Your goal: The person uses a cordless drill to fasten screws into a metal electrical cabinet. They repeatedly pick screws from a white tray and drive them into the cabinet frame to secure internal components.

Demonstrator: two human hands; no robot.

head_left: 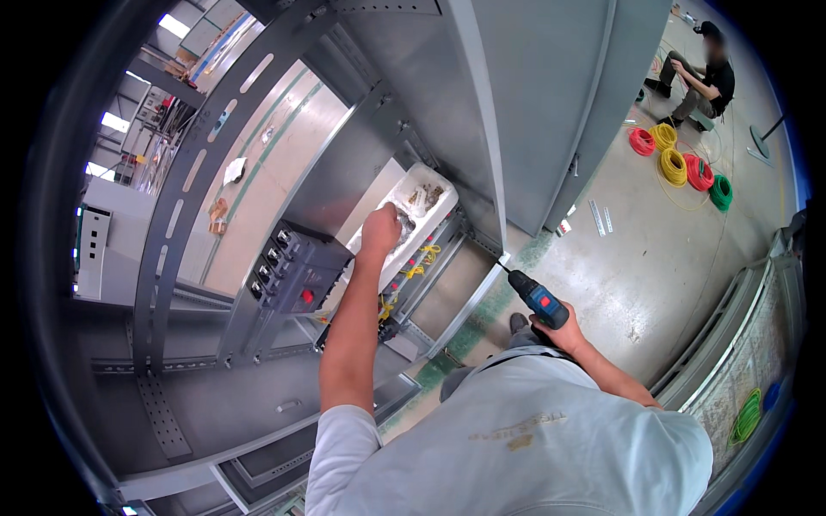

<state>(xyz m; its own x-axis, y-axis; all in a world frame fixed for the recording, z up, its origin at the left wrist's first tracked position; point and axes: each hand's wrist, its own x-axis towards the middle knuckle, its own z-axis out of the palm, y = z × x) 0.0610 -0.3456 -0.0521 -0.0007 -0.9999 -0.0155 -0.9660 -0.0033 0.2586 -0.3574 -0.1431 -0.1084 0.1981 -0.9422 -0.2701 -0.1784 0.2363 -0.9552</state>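
Grey cabinet framing (485, 112) is seen around the left hand (381, 230), placed in a white tray (438, 217) of small parts (423, 198); its grip cannot be told. A cordless drill (535, 295) is clamped in the right hand (561, 332).

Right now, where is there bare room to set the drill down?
The floor lies bare between the drill, the metal strips and the right-hand frame. It is crowded at the white tray, with small parts and the left hand, and around the coloured coils.
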